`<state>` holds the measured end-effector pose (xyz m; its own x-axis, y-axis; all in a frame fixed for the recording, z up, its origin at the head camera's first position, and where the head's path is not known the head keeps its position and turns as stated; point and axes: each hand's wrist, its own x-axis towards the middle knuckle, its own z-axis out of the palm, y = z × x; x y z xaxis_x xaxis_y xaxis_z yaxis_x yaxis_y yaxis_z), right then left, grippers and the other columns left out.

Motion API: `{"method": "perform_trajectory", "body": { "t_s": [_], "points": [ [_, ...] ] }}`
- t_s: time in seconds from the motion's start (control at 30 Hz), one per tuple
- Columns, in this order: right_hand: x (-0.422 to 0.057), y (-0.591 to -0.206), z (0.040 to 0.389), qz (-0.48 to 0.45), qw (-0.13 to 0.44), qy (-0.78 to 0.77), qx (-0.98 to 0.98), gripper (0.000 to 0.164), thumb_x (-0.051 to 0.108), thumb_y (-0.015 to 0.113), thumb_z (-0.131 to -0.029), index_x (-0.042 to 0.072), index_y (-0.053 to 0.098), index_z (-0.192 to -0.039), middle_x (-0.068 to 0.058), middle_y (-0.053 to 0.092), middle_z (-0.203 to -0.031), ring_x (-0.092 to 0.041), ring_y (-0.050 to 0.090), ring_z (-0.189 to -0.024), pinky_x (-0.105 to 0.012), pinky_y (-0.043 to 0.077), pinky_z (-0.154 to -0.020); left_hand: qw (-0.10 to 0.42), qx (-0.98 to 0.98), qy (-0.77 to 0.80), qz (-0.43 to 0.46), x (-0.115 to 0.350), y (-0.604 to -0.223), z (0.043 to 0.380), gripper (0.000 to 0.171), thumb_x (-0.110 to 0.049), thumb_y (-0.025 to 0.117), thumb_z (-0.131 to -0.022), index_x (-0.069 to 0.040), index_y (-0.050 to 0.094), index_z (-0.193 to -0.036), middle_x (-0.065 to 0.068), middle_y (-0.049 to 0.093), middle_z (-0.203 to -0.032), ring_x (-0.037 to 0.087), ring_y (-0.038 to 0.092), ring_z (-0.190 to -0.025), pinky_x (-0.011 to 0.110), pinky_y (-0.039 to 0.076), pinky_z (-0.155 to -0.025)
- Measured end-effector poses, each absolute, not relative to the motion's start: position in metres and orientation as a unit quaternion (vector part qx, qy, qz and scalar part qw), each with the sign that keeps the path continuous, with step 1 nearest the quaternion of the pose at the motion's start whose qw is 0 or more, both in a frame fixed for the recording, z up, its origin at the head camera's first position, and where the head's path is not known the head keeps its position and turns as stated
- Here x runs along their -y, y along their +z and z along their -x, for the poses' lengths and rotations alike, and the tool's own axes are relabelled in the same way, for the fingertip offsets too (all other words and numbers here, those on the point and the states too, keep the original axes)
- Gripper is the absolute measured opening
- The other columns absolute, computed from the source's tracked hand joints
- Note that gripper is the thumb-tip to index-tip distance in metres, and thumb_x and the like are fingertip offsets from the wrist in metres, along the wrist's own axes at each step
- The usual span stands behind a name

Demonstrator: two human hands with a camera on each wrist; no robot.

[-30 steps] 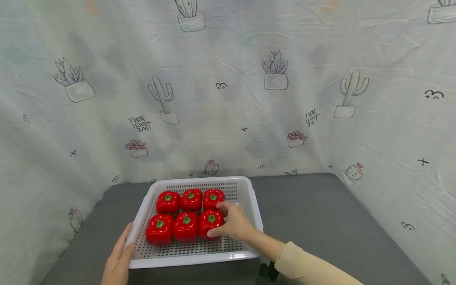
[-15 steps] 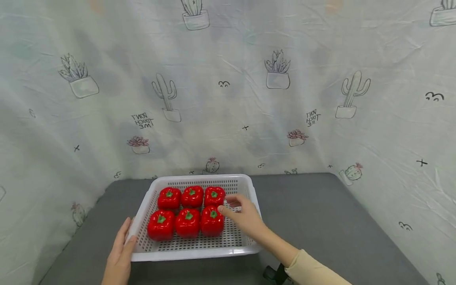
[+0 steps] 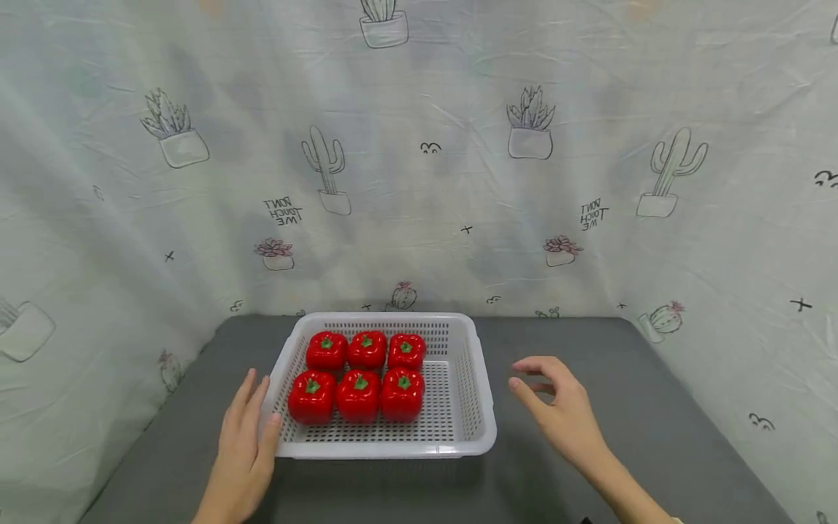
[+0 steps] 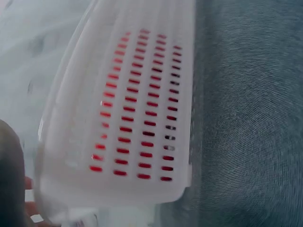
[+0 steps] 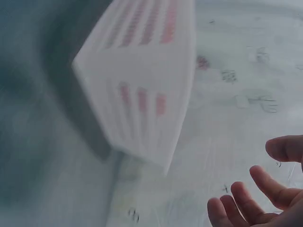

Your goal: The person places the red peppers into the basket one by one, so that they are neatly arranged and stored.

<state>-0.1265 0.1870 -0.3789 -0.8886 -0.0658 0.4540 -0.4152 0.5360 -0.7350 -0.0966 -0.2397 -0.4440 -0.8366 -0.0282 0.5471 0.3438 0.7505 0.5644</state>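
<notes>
A white perforated plastic basket point(image 3: 373, 451) sits on the grey table, holding several shiny red bell peppers point(image 3: 357, 397) with green stems. They stand in two rows towards the basket's left side. At the left rim my left hand point(image 3: 241, 451) has its fingers extended, with the thumb by the front left corner; whether it touches the rim is unclear. To the right of the basket, apart from it, hangs my right hand point(image 3: 563, 407), fingers loosely bent and holding nothing. Red shows through slots in the basket wall point(image 4: 142, 189) in the left wrist view.
The grey table point(image 3: 641, 451) extends on both sides of the basket. Behind and at the sides hangs a pale curtain point(image 3: 419, 182) printed with potted cacti. The basket's back edge lies close to the curtain.
My right hand has left the front right pepper and moved out of the basket to the right. My left hand's fingers have loosened at the left rim. The peppers keep their arrangement.
</notes>
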Motion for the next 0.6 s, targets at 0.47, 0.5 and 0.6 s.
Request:
{"method": "perform_trajectory", "body": {
  "t_s": [0.47, 0.5, 0.6],
  "points": [
    [-0.246, -0.358, 0.144, -0.121, 0.270, 0.218, 0.930, 0.042, 0.019, 0.076, -0.087, -0.008, 0.062, -0.116, -0.029, 0.048, -0.124, -0.053, 0.040, -0.113, -0.068, 0.033, -0.085, 0.285, 0.933, -0.127, 0.179, 0.220, -0.392, 0.109, 0.060, -0.037, 0.055, -0.098, -0.001, 0.046, -0.146, 0.014, 0.017, -0.161, 0.044, 0.024, -0.137, 0.065, -0.003, -0.108],
    [-0.248, -0.355, 0.145, -0.114, 0.273, 0.203, 0.933, 0.045, 0.020, 0.076, -0.087, -0.009, 0.060, -0.118, -0.031, 0.046, -0.126, -0.054, 0.038, -0.116, -0.069, 0.030, -0.087, 0.294, 0.932, -0.115, 0.179, 0.220, -0.389, 0.110, 0.061, -0.037, 0.055, -0.098, -0.001, 0.046, -0.146, 0.015, 0.019, -0.160, 0.045, 0.024, -0.137, 0.066, -0.003, -0.107],
    [-0.256, -0.350, 0.146, -0.092, 0.276, 0.166, 0.942, 0.057, 0.028, 0.073, -0.090, -0.012, 0.053, -0.126, -0.036, 0.038, -0.134, -0.056, 0.028, -0.125, -0.073, 0.021, -0.094, 0.310, 0.932, -0.088, 0.168, 0.218, -0.382, 0.113, 0.064, -0.039, 0.056, -0.096, -0.001, 0.045, -0.146, 0.018, 0.020, -0.159, 0.047, 0.021, -0.138, 0.069, -0.004, -0.105]
  ]
}}
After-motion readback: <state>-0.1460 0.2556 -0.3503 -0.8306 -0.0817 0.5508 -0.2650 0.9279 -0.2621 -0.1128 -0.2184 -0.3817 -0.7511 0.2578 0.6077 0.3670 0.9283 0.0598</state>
